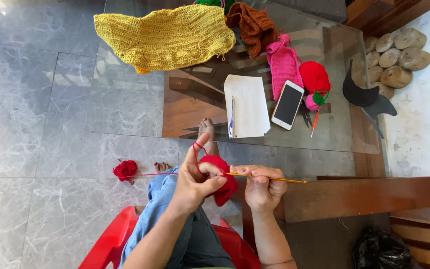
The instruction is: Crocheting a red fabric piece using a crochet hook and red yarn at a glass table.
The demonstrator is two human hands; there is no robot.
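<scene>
My left hand (195, 180) grips a small red crocheted piece (222, 182), with red yarn looped over its raised forefinger. My right hand (262, 187) pinches a thin yellow crochet hook (274, 178) whose tip meets the red piece. The yarn strand runs left to a red yarn ball (125, 170) lying on the grey tiled floor. Both hands hover above my lap, over a red plastic chair (110, 244).
A glass table (125, 109) ahead carries a yellow crocheted piece (167, 35), a brown one (252, 27), a pink one (283, 65), a red crocheted ball (314, 77), white paper with a pen (247, 104), a phone (288, 104) and scissors (306, 117). Stones (396, 55) lie at the right. A wooden bench (364, 197) is beside me.
</scene>
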